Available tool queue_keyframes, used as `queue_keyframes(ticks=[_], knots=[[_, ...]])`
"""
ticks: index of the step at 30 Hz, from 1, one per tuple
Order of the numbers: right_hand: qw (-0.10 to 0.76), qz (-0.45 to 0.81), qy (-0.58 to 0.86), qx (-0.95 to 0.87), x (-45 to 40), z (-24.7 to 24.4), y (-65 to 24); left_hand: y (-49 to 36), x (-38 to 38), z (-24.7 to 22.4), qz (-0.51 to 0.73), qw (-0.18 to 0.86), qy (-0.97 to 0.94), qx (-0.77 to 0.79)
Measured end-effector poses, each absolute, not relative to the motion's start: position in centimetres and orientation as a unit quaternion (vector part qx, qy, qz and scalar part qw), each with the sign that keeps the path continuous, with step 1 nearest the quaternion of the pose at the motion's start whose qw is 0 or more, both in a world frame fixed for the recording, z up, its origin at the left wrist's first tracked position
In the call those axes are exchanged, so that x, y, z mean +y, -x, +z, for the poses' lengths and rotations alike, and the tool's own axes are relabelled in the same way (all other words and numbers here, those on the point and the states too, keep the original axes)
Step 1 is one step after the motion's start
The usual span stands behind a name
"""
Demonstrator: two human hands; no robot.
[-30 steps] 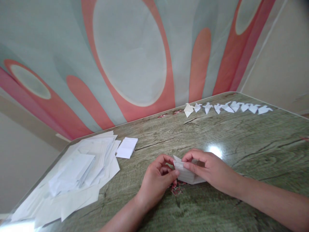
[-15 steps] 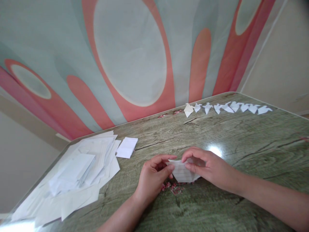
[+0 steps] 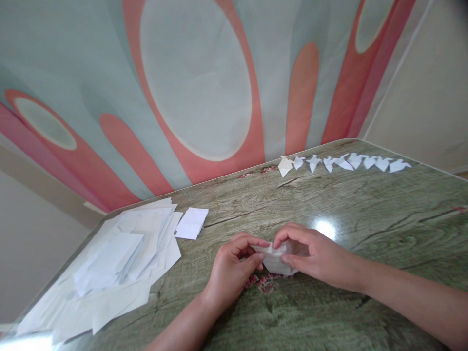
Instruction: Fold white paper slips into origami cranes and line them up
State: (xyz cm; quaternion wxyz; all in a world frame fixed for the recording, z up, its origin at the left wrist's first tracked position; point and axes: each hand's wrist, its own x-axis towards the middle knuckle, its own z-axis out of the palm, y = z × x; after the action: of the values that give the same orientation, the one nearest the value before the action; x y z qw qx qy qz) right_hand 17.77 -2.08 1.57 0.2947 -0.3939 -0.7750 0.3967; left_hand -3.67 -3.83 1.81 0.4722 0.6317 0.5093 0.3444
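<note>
A small folded sheet of lined paper [image 3: 278, 263] is held between my two hands, just above the table near its front middle. My left hand [image 3: 236, 263] pinches the paper's left side between thumb and forefinger. On the other side, my right hand [image 3: 310, 251] is closed on the upper right part, thumb in front and index finger bent over the top edge. The paper's top edge is creased between the fingertips. My fingers hide its outer corners.
A loose pile of white papers [image 3: 161, 265] covers the table's left side. Beside it lies a small folded paper stack [image 3: 192, 223]. Several folded paper birds [image 3: 313, 163] stand in a row along the far edge of the wood-patterned table [image 3: 248, 195]. A patterned wall covering [image 3: 197, 78] rises behind.
My fingertips have come slightly closer together, and the paper's top edge now bends between them. The paper looks narrower than before. Everything else on the table stays put.
</note>
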Motion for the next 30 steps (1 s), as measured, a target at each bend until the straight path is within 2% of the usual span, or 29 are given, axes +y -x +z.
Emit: queue_keyframes(ticks=[9,30], knots=[[0.297,0.379,0.394,-0.783,-2.00,1.28,-17.69,3.85,-3.69,2.39,0.328,0.303,-0.742,0.500],[0.301,0.407,0.385,-0.772,-2.06,1.24,-17.84,3.95,-3.89,2.13,0.346,0.289,-0.759,0.469]])
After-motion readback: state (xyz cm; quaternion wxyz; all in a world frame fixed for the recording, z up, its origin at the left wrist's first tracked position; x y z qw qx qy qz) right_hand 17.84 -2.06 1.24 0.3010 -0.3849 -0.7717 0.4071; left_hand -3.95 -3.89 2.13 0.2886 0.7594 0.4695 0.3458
